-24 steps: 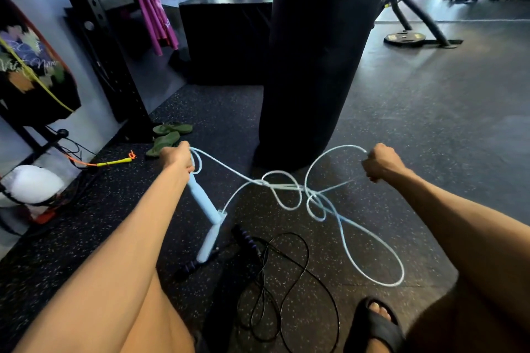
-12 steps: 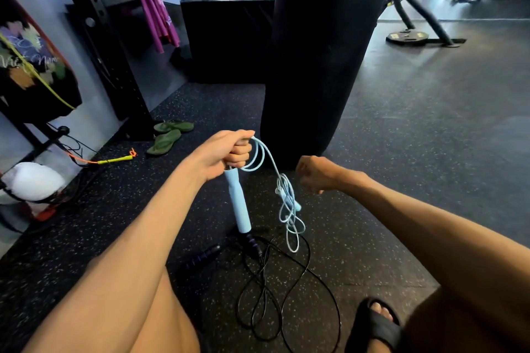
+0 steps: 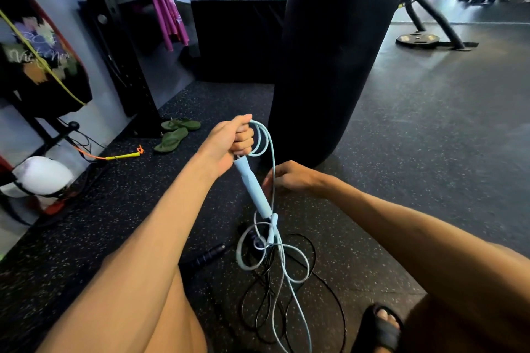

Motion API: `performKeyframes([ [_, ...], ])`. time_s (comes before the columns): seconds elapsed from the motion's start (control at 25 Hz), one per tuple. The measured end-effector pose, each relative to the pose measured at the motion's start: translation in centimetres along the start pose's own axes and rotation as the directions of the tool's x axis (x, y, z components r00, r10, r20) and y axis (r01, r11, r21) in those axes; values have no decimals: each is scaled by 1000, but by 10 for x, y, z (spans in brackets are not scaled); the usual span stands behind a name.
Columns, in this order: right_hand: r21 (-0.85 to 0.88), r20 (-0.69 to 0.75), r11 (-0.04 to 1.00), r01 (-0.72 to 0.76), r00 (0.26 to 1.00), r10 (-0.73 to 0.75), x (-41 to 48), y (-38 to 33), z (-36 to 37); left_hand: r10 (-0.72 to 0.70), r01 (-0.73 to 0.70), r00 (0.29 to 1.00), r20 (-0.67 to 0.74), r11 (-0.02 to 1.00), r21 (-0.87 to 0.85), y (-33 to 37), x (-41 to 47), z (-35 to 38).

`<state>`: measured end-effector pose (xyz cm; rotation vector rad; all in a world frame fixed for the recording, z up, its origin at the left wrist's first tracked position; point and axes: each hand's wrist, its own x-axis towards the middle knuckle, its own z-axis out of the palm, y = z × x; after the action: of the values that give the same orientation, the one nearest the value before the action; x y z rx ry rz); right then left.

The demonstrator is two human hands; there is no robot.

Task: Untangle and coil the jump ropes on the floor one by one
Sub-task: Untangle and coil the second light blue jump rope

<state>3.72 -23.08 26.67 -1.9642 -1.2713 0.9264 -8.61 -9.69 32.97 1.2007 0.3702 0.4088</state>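
My left grip [image 3: 232, 140] is closed round the top of the blue handle [image 3: 252, 189] plus the gathered loops of the blue jump rope [image 3: 270, 142]. That puts coil and handle in one fist and leaves the other hand free to feed cord. The loops stick out just right of the left grip, and the handle points down and right from it. My left arm is stretched forward, with the fist raised off the floor [image 3: 430, 152], likely so the slack hangs free and kinks drop out. What looks like the other blue handle [image 3: 274, 228] dangles right under the first. Uncoiled blue cord loops below it down to the floor.

My right grip [image 3: 289, 178] sits lower and just right of the left grip, fingers curled by the hanging strand. I cannot tell if it pinches the cord or only touches it. The right forearm comes in from the lower right.

Judgement: mid-coil, a few loops made, much of the rope loose. The black jump rope [image 3: 209, 255] lies tangled on the floor below both grips, untouched. Blue slack is draped over it, so it could snag when I draw cord up.
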Motion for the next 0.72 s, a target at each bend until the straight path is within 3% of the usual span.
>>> performKeyframes([
  [0.16,291,-18,953,-81,996,90,-1,-6,6,-8,-21,993,-117,969,-247,3,5,-18],
  [0.36,266,46,955,-130,991,122,-7,6,6,31,-44,999,-38,900,-434,5,9,-18],
  [0.48,141,-77,989,-48,995,60,-14,5,0,84,-127,988,-133,926,-355,2,11,-11],
  [0.6,-130,-276,990,55,957,-90,-13,7,-8,210,-252,948,-238,955,-158,-2,14,-5],
  [0.72,-354,-298,923,153,917,-266,-15,8,-12,308,-297,931,-195,951,84,-9,15,4],
])
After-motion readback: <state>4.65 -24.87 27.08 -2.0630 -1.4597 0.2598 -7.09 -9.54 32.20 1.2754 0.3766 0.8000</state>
